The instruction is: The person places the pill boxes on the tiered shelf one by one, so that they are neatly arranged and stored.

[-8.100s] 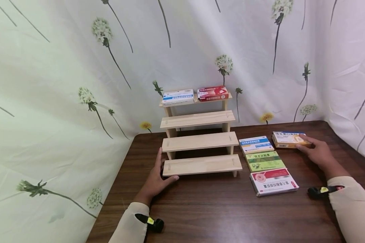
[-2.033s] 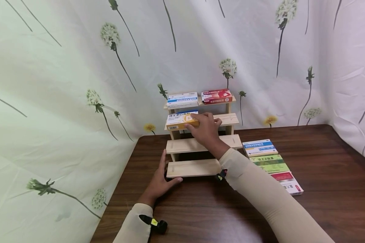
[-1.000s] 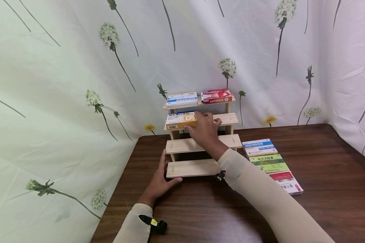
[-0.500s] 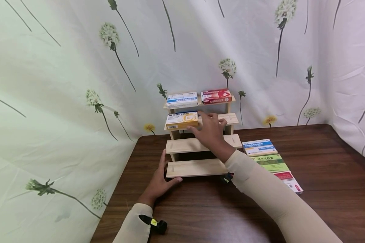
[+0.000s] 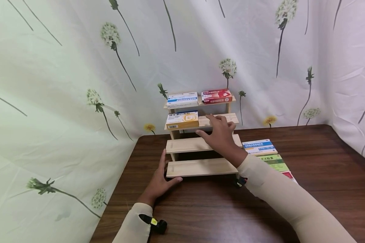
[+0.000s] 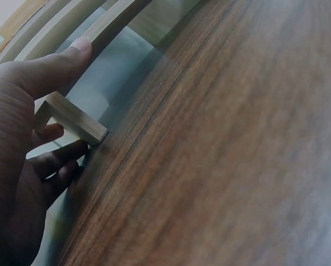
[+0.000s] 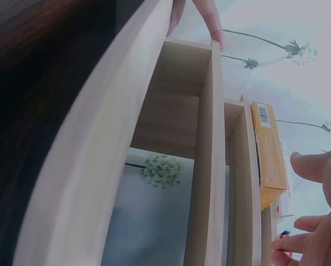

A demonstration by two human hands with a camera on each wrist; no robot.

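A wooden stepped display rack [image 5: 200, 167] stands on the table. My left hand [image 5: 158, 184] holds its lower left end. In the left wrist view the thumb [image 6: 71, 58] lies at the front edge of the bottom step, with the other fingers around the side support. On the left half of the second step from the top rests a white and orange vitamin D drops box [image 5: 181, 120]. Just right of that box, my right hand [image 5: 220, 135] hovers over the steps with fingers spread, holding nothing. The right wrist view shows a gap between the hand and the orange box side [image 7: 269, 149].
The top step carries a white and blue medicine box [image 5: 182, 100] and a red one [image 5: 216, 96]. Right of the rack lie a blue and white box [image 5: 259, 147], a green box [image 5: 275, 162] and a red and white box [image 5: 289, 176], partly behind my right sleeve. A flowered curtain [image 5: 194, 50] hangs behind.
My right hand brought the vitamin D box from the table's right side to the second step, let go and drew back right. My left hand stayed at the rack.
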